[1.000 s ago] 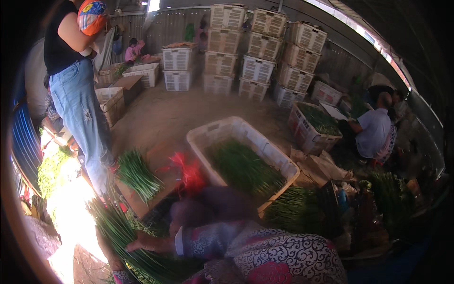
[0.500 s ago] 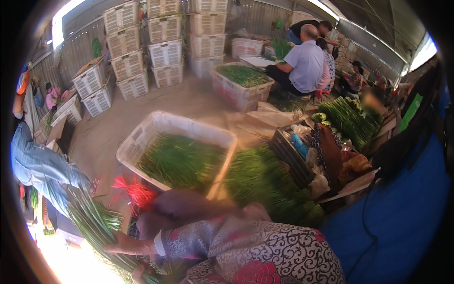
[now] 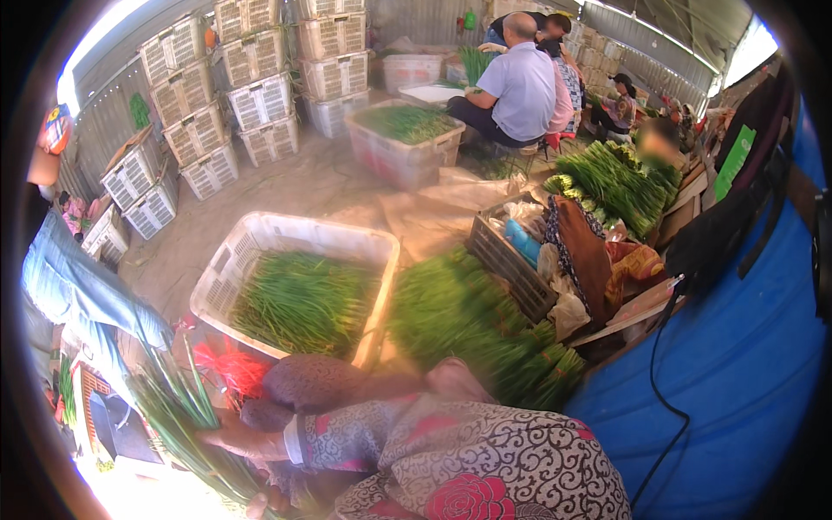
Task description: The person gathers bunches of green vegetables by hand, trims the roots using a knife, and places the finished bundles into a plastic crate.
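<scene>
A bunch of long green chive-like stalks (image 3: 178, 425) slants across the lower left, its upper ends fanned out. My right hand (image 3: 243, 435), in a white-cuffed patterned sleeve, is closed around the bunch from the right side. Lower down, my left hand (image 3: 258, 504) shows only in part at the bottom edge, its fingers bent against the same stalks. A tuft of red ties (image 3: 232, 367) lies just beyond my right hand, beside my knee. Past my knees stands a white plastic crate (image 3: 201, 299) part-filled with green stalks (image 3: 299, 299).
Bundled green stalks (image 3: 485, 325) lie right of the crate, near a dark crate of bags (image 3: 511, 269). A person in jeans (image 3: 87, 277) stands close at left. Stacked crates (image 3: 195, 121) line the back; seated people (image 3: 520, 82) work beyond. Blue sheeting (image 3: 719, 373) covers the right.
The view has swung right, so the crates and people sit farther left in it. Both hands stay on the bunch, whose upper stalks have spread more, one standing up apart.
</scene>
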`<control>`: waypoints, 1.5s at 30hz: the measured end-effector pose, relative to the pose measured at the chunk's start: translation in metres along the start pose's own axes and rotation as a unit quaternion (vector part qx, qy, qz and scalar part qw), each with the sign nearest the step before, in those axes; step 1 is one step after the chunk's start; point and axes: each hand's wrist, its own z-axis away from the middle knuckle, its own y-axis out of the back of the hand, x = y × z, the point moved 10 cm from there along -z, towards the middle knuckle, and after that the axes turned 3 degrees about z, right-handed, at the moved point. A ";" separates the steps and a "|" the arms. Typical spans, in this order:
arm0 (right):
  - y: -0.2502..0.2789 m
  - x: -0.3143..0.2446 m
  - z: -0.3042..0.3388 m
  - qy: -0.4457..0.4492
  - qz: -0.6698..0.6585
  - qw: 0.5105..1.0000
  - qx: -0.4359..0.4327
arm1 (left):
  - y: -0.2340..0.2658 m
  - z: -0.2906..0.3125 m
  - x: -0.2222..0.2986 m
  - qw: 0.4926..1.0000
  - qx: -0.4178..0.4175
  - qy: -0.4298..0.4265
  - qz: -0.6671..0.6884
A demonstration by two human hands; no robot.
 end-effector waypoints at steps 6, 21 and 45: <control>0.044 -0.041 -0.035 0.030 -0.036 0.995 0.085 | -0.025 -0.001 0.003 1.000 -0.022 0.002 -0.012; 0.015 -0.053 -0.069 -0.074 -0.138 0.987 0.022 | 0.073 0.098 0.011 0.992 0.009 -0.030 0.120; 0.066 -0.097 -0.238 0.057 0.035 0.997 0.034 | 0.157 0.103 -0.045 0.947 0.058 -0.056 0.310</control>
